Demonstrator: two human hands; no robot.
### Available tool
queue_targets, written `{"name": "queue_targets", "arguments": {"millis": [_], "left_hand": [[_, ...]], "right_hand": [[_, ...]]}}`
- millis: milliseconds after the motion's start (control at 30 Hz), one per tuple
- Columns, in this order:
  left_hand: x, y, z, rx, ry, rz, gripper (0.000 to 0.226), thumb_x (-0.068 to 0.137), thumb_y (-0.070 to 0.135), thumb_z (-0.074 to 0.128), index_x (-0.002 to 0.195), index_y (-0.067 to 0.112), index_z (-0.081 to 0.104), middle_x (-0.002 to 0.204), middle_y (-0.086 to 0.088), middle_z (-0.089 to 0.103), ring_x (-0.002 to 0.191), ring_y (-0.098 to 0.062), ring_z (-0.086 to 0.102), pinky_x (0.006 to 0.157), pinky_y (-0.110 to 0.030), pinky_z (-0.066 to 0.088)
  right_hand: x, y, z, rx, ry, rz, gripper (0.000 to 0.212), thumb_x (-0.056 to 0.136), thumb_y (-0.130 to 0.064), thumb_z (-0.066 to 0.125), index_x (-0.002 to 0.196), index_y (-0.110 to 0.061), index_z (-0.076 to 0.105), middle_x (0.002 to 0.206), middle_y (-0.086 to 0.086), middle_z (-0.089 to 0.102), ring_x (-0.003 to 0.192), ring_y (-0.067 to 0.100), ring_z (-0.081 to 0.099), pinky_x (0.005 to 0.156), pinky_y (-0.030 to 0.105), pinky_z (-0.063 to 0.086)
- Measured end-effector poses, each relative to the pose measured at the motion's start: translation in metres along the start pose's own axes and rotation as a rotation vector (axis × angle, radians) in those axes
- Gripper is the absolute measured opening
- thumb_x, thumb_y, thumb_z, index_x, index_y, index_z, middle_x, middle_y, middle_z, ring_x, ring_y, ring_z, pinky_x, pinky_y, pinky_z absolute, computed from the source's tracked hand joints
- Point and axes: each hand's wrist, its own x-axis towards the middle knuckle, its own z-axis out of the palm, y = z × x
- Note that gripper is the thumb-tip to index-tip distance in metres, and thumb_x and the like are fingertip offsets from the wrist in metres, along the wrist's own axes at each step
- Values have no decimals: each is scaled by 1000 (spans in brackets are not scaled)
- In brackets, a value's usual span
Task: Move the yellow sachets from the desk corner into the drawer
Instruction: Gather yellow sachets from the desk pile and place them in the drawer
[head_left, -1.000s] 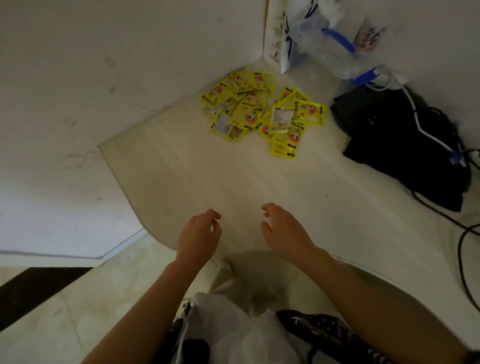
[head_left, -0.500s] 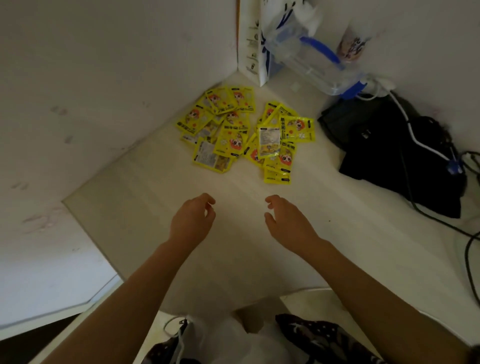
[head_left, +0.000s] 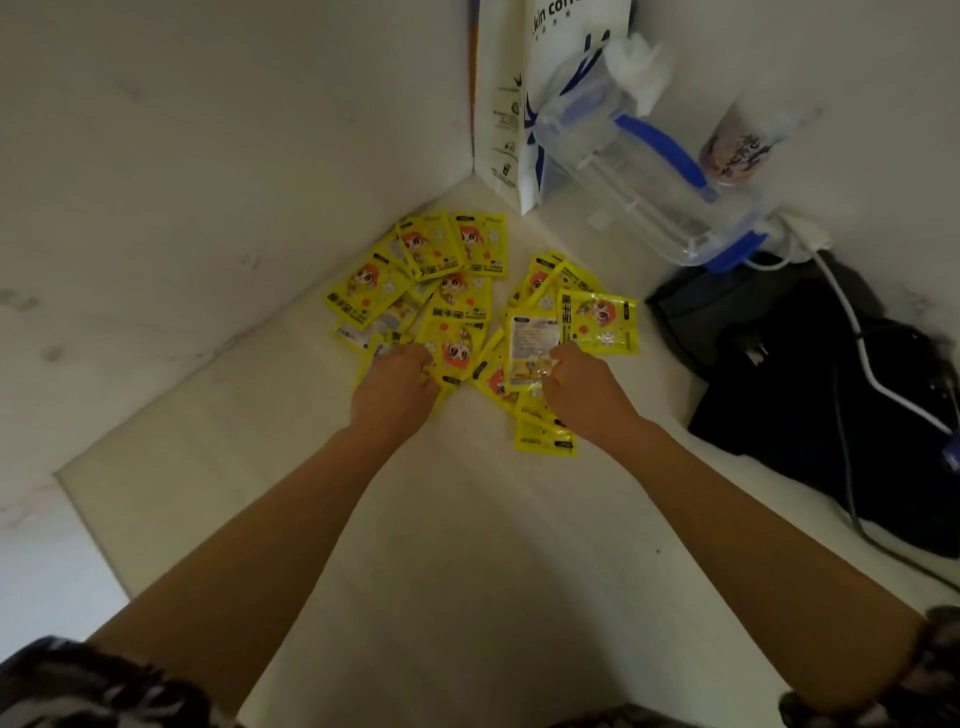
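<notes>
The yellow sachets (head_left: 457, 312) are lying in a loose, overlapping heap in the far corner of the worktop (head_left: 467, 545), close against the wall (head_left: 208, 182) on the left. Both arms are reaching across the wide bare stretch of worktop toward them. The left hand (head_left: 395, 389) is resting on the heap's near left edge, fingers curling onto sachets there. The right hand (head_left: 582, 389) is sitting on the near right edge, fingers curling over a pale-faced sachet (head_left: 532, 343). Whether either is truly gripping, I cannot tell. A white paper bag (head_left: 511, 104) and a clear container (head_left: 639, 171) are standing behind the heap; a black bag (head_left: 810, 374) with cables is crowding the right edge.
</notes>
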Motion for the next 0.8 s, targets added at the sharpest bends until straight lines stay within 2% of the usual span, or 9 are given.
{"name": "queue_targets", "arguments": {"millis": [167, 233, 300, 400, 567, 667, 800], "left_hand": [[35, 10, 9, 23, 38, -68, 37, 93, 28, 55, 125, 10, 52, 129, -14, 51, 119, -34, 48, 93, -46, 45], [44, 16, 12, 29, 49, -122, 46, 92, 33, 57, 131, 9, 46, 135, -15, 48, 126, -34, 43, 101, -46, 41], [51, 21, 15, 31, 32, -177, 60, 90, 36, 60, 138, 7, 38, 139, -17, 44, 131, -36, 37, 104, -47, 38], [57, 27, 19, 49, 12, -237, 73, 88, 40, 62, 143, 5, 29, 142, -19, 41, 134, -38, 33, 103, -49, 39], [59, 29, 22, -81, 63, -277, 73, 82, 30, 71, 140, 6, 32, 134, -19, 51, 129, -37, 42, 102, -51, 41], [49, 27, 23, -161, 94, -248, 76, 81, 23, 72, 143, 11, 30, 132, -16, 53, 125, -35, 46, 99, -48, 42], [36, 20, 21, -245, 147, -262, 85, 76, 16, 78, 145, 14, 30, 130, -14, 53, 124, -34, 48, 95, -46, 44]], "right_hand": [[48, -1, -2, 89, 1, 182, 44, 93, -23, 54, 126, 3, 40, 126, 22, 54, 112, 36, 55, 80, 34, 44], [60, -2, 2, 94, -11, 237, 59, 91, -30, 58, 132, 4, 33, 131, 22, 50, 118, 38, 53, 89, 39, 48], [69, -5, 9, 65, -14, 296, 77, 87, -39, 62, 139, 3, 24, 140, 22, 42, 125, 39, 47, 98, 48, 45], [76, -12, 20, -34, 9, 348, 89, 83, -47, 64, 145, -2, 17, 145, 22, 33, 130, 41, 40, 102, 51, 42], [77, -16, 30, -55, 89, 368, 87, 80, -37, 72, 141, -6, 20, 137, 21, 43, 123, 43, 46, 97, 51, 44], [74, -10, 36, 40, 114, 319, 83, 77, -28, 75, 138, -7, 23, 128, 20, 49, 116, 43, 51, 92, 52, 48], [69, -10, 38, 211, 127, 246, 68, 76, -14, 74, 129, -8, 32, 119, 18, 57, 109, 38, 58, 83, 49, 54]]}}
